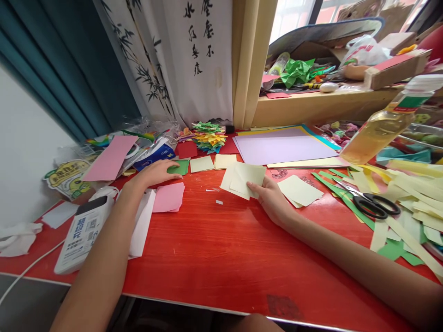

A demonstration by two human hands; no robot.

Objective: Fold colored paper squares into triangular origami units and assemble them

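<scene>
My right hand (272,196) pinches a few pale yellow-green paper squares (242,179), fanned slightly, above the red table. Just right of that hand lie more pale squares (300,190). At the back left, my left hand (157,172) reaches to a small stack of green paper squares (180,167); its thumb and fingers are apart around the stack's left end. Beside the green stack are two piles of cream squares, a left one (202,164) and a right one (225,161). A stack of pink squares (168,197) sits in front of my left hand.
Black-handled scissors (375,205) lie among paper strips (415,193) at the right. A bottle (384,122) leans in view behind them. Large purple sheets (287,145) and a pile of folded colored paper (209,138) are at the back. A white box (85,235) lies by my left forearm.
</scene>
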